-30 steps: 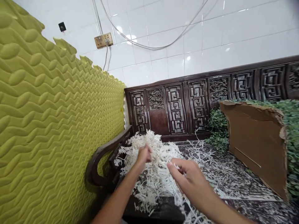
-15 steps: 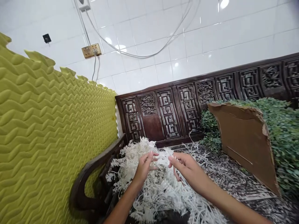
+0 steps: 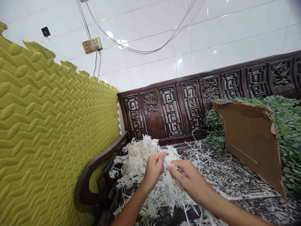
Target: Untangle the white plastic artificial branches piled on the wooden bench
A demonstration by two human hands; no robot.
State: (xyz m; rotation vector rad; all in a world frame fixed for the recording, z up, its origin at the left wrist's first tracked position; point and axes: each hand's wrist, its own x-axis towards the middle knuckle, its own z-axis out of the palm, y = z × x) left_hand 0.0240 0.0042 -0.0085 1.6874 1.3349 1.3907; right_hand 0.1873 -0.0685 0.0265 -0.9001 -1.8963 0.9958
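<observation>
A heap of white plastic fern-like sprigs [image 3: 138,160] lies on the dark marbled seat of a carved wooden bench [image 3: 178,110]. Over the heap, my left hand [image 3: 154,169] is curled, its fingertips pinching a white sprig. My right hand [image 3: 188,179] meets it from the right, thumb and fingers pinched on the same small white piece [image 3: 168,163]. The two hands almost touch at the fingertips. More loose white strands [image 3: 199,150] trail across the seat to the right.
A yellow-green embossed foam panel [image 3: 51,131] stands along the left, beside the bench's curved armrest [image 3: 98,166]. At right a torn brown cardboard sheet [image 3: 251,138] leans against green artificial foliage [image 3: 289,131]. White tiled wall, a socket [image 3: 92,45] and cables are behind.
My hands, apart half a second ago, have come together and closed on a white sprig. The camera view has shifted slightly.
</observation>
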